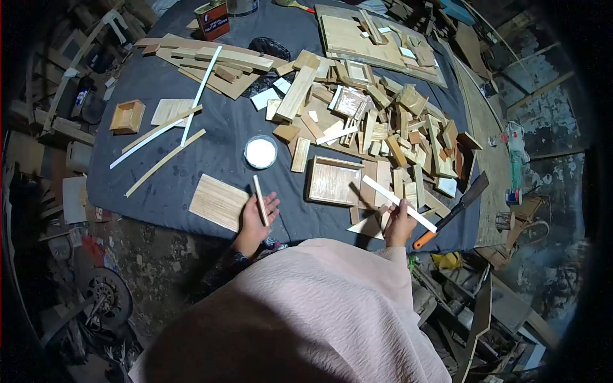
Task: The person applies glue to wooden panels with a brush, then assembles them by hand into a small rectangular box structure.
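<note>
A flat board [220, 202] lies just beside my left hand [257, 216]. My thumb holds a short wood stick [260, 199] there, other fingers a bit spread. Above is a bowl [261, 167] of white stuff. Next, a wooden box [332, 182]. My right hand [400, 225] pinches a long white strip [386, 195], near an orange-handled knife [471, 193].

metal can [242, 7]: cut off, top edge | pale cloth [313, 300]: cut off, bottom edge | red tin [214, 24]: small print unreadable
</note>
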Demonstrator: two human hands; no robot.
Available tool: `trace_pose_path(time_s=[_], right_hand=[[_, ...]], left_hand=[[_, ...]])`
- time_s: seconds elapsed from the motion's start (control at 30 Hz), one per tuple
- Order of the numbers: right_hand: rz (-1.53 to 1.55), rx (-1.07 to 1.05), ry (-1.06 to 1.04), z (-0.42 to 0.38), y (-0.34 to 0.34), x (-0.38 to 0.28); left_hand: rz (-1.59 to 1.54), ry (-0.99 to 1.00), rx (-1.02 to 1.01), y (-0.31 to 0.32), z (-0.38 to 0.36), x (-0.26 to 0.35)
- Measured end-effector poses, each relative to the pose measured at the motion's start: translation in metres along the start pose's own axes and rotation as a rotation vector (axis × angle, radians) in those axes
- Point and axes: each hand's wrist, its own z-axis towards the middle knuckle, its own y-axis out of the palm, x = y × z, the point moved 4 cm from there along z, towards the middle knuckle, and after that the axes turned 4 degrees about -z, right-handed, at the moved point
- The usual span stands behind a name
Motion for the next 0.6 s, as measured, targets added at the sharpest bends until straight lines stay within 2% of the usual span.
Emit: trace_pose_path(time_s=[0.2,0.6], right_hand=[[-0.279,0.035,-0.094,0.022,-0.005,0.021],[-0.352,-0.025,-0.068,0.046,-0.002,0.036]], left_hand=[[0.132,-0.046,-0.036,0.023,0.000,-0.025],[0.109,-0.012,0.002,0.013,-0.005,-0.035]])
